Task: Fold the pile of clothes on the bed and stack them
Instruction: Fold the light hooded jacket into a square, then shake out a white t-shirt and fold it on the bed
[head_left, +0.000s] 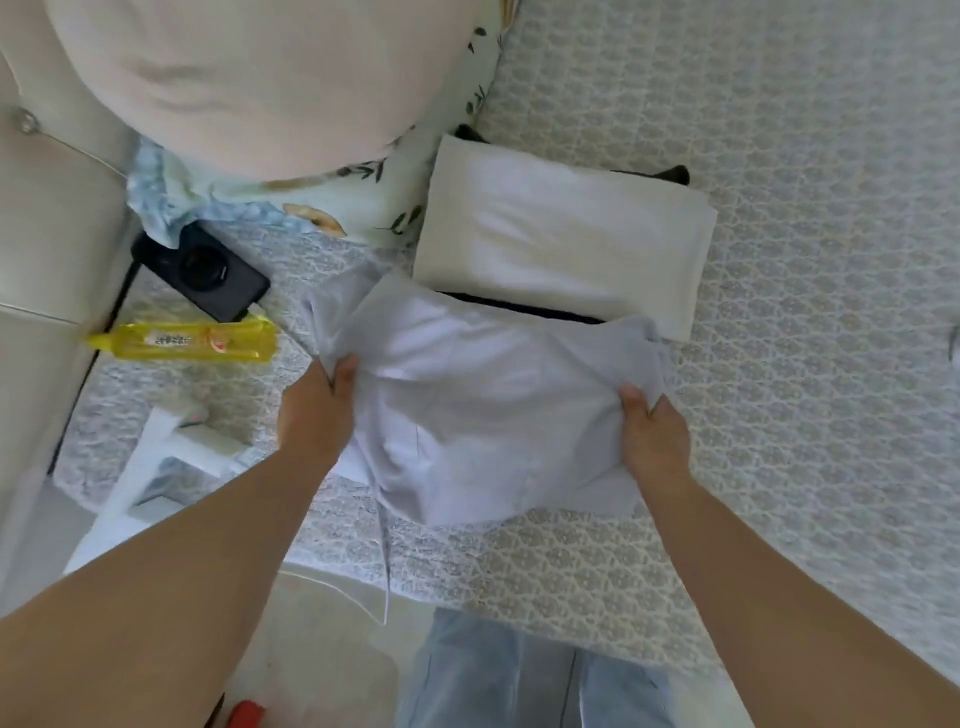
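While left hand (317, 410) and right hand (655, 436) fingers clamp soft crumpled pale shirt (483, 415), folded rectangular stack (561, 234) just beyond.

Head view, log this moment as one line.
left hand: grips pale garment | right hand: grips it | folded stack: behind, on bed

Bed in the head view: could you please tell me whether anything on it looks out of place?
Yes: a yellow bottle lies on its side near the bed's left edge, beside a black phone with a cable, neither of them clothes.
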